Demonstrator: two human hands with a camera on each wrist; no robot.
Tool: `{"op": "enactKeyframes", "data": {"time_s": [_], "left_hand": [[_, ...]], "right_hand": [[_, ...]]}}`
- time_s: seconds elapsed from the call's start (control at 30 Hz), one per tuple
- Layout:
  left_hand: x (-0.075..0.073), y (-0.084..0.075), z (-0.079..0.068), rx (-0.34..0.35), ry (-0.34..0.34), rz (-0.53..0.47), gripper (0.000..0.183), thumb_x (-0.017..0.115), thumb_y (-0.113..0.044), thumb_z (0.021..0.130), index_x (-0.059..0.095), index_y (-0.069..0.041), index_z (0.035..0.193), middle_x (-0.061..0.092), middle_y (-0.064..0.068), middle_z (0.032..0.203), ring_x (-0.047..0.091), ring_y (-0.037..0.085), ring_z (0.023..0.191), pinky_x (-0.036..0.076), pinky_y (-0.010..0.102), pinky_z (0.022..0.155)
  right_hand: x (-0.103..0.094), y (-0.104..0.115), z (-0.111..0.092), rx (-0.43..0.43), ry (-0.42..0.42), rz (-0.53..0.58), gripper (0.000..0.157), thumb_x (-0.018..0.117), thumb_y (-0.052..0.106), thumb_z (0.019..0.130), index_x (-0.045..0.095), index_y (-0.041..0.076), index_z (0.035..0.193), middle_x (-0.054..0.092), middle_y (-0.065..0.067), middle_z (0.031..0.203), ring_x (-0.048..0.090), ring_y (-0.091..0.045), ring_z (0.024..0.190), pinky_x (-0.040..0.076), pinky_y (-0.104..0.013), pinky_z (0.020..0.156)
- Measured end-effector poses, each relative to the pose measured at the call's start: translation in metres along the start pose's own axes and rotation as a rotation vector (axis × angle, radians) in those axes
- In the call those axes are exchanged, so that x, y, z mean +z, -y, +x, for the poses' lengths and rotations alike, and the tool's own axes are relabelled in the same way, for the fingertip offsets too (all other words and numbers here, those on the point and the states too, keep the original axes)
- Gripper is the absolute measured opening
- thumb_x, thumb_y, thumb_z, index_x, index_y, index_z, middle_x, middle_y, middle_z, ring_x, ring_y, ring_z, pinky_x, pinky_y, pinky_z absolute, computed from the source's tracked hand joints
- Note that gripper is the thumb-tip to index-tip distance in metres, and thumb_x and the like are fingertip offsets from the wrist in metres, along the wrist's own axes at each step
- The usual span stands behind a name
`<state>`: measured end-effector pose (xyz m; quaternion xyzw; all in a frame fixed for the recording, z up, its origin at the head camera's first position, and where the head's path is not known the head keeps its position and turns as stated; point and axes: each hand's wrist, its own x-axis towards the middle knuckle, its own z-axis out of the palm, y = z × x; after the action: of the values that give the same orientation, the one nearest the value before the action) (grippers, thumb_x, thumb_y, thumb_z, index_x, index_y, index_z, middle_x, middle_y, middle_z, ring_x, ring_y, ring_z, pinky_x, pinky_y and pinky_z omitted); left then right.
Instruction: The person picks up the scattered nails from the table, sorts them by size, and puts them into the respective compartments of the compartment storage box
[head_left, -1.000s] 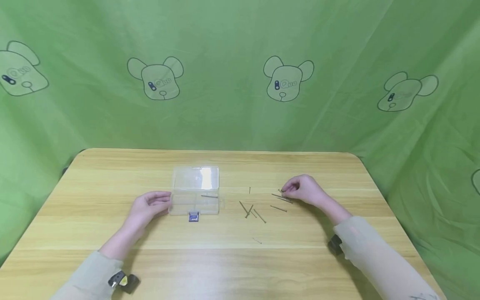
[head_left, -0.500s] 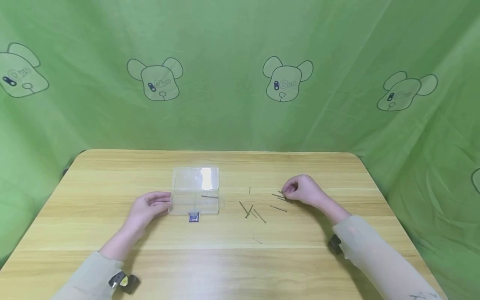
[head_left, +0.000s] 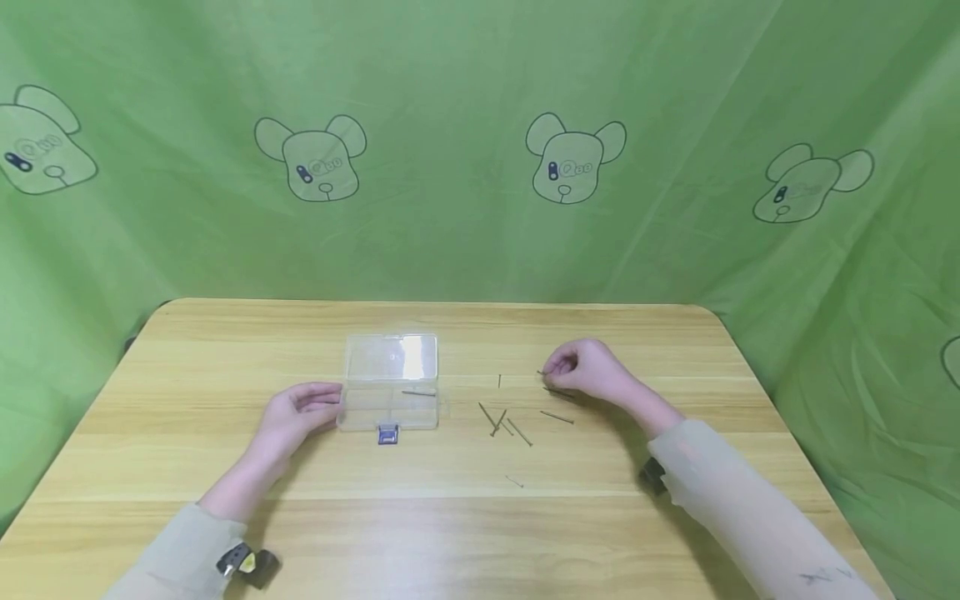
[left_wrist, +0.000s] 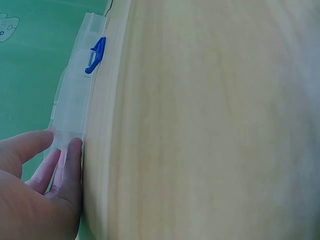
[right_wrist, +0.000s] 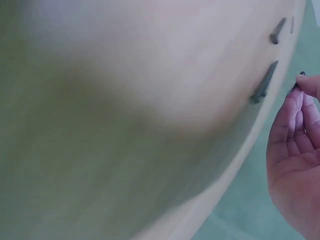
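Observation:
My left hand [head_left: 296,417] holds the left end of a clear plastic box [head_left: 362,421], thumb and fingers at its edge. In the left wrist view, fingertips lie on both sides of the end of the box. The box's lid [head_left: 371,357] stands open to the back, a blue latch [head_left: 387,434] hangs in front, and one nail [head_left: 418,393] lies in a right-hand compartment. My right hand [head_left: 592,368] pinches a dark nail [right_wrist: 294,88] between thumb and fingertip, just over the table. Right below its fingers, nails [head_left: 558,392] lie on the wood.
Several loose nails [head_left: 520,432] lie scattered between the box and my right hand, some crossing. A small thin nail [head_left: 513,481] lies nearer the front, another [head_left: 499,380] farther back. Behind the wooden table [head_left: 300,533] hangs a green curtain [head_left: 450,233].
My right hand has moved left and slightly back with a nail between its fingertips, away from the nails it was over. My left hand and the box have stayed in place.

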<state>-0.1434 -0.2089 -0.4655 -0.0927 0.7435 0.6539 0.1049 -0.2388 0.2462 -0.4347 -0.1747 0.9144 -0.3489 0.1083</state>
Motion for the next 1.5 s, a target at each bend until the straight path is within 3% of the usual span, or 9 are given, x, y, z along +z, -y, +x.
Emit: {"op": "enactKeyframes", "data": {"time_s": [0.47,0.93,1.5], "left_hand": [[0.000,0.000,0.000,0.024,-0.003,0.020,0.052,0.071,0.000,0.098,0.054,0.010,0.146,0.069,0.024,0.138,0.071,-0.004,0.094,0.061,0.014,0.088],[0.000,0.001,0.001,0.027,0.002,0.019,0.053,0.072,0.000,0.097,0.054,0.010,0.146,0.069,0.024,0.138,0.071,-0.003,0.096,0.061,0.014,0.088],[0.000,0.001,0.000,0.033,-0.001,0.027,0.053,0.072,0.000,0.097,0.053,0.011,0.145,0.068,0.026,0.139,0.069,-0.006,0.094,0.060,0.012,0.088]], "right_hand": [[0.027,0.062,0.033,-0.089,0.044,0.073,0.014,0.078,-0.002,0.087,0.079,0.002,0.100,0.079,-0.012,0.096,0.069,-0.016,0.085,0.062,-0.021,0.080],[0.064,0.110,0.062,-0.185,0.155,0.127,0.013,0.078,-0.001,0.088,0.079,0.002,0.100,0.079,-0.011,0.096,0.069,-0.012,0.084,0.063,-0.021,0.082],[0.100,0.131,0.078,-0.295,0.266,0.094,0.011,0.078,-0.001,0.089,0.081,0.003,0.099,0.079,-0.010,0.094,0.065,-0.005,0.078,0.060,-0.017,0.077]]}}
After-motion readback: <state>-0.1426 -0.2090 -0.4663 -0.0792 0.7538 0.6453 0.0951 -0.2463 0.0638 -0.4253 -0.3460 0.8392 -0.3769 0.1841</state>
